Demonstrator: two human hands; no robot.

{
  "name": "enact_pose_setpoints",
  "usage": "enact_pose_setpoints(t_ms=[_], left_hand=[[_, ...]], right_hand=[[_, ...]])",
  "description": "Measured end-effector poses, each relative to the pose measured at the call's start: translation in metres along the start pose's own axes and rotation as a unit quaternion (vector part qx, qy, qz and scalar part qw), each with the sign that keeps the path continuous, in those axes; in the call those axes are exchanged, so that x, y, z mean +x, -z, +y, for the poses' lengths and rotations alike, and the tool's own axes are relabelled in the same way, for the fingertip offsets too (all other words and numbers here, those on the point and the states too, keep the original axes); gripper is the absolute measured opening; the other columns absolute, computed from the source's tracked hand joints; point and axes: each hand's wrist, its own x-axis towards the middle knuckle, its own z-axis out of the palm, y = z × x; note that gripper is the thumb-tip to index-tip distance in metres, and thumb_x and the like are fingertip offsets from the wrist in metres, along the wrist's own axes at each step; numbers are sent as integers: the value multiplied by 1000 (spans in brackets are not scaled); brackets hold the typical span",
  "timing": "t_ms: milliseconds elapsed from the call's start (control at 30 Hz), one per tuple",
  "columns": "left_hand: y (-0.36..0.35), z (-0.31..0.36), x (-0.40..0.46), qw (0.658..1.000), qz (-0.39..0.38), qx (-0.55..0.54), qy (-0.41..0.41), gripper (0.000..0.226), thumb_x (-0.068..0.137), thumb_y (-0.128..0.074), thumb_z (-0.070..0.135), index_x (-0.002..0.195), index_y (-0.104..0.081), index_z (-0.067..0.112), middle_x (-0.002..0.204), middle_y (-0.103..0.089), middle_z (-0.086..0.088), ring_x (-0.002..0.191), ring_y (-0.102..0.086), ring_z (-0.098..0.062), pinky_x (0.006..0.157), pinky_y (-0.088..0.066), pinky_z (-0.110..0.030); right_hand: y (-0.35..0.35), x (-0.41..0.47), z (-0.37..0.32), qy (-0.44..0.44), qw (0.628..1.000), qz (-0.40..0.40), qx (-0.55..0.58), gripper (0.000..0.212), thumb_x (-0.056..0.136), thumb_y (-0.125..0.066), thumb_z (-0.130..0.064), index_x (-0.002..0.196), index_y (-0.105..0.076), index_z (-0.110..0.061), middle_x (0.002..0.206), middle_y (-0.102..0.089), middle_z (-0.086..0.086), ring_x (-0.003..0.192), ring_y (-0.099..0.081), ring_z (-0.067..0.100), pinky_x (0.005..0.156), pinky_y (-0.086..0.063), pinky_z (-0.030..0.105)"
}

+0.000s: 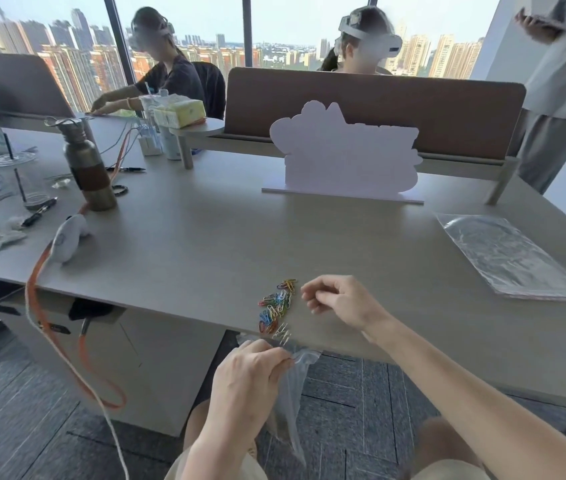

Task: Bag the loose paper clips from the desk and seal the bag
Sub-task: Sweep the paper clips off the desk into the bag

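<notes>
Several coloured paper clips (pixel 276 308) lie in a loose pile near the desk's front edge, with a few silver ones right at the edge. My left hand (pixel 246 375) is below the edge, pinching the rim of a clear plastic bag (pixel 293 389) that hangs down under the clips. My right hand (pixel 340 301) rests on the desk just right of the pile, fingers curled and spread a little, with nothing seen in it.
A stack of clear bags (pixel 510 258) lies at the right of the grey desk (pixel 205 244). A white cut-out stand (pixel 343 154) sits at the back, a metal bottle (pixel 89 168) and an orange cable (pixel 49 306) at the left. Two people sit behind the divider; another stands far right.
</notes>
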Motion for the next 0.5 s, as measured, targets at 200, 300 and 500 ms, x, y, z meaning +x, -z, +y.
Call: enact_pose_setpoints(t_ms=[200, 300, 500], left_hand=[[-2, -3, -1, 1000, -2, 1, 0, 8, 74, -79, 30, 73, -71, 30, 70, -63, 16, 62, -57, -8, 48, -47, -26], [-3, -6, -1, 1000, -2, 2, -1, 8, 74, -78, 30, 73, -70, 31, 69, -62, 16, 61, -57, -9, 48, -47, -27], [-2, -10, -1, 1000, 7, 3, 2, 8, 74, -79, 30, 73, -71, 30, 68, -62, 14, 62, -57, -11, 48, -47, -28]], right_hand=[[-5, 46, -2, 18, 973, 0, -229, 40, 100, -46, -2, 136, -58, -13, 137, -62, 6, 121, -59, 19, 107, -43, 29], [-16, 50, -9, 44, 957, -40, -284, 43, 98, -45, 0, 137, -57, -11, 138, -61, 7, 128, -55, 21, 109, -37, 27], [-27, 24, -4, 71, 964, -78, -245, 40, 96, -48, 3, 127, -66, -15, 128, -68, 0, 119, -60, 11, 101, -39, 14]])
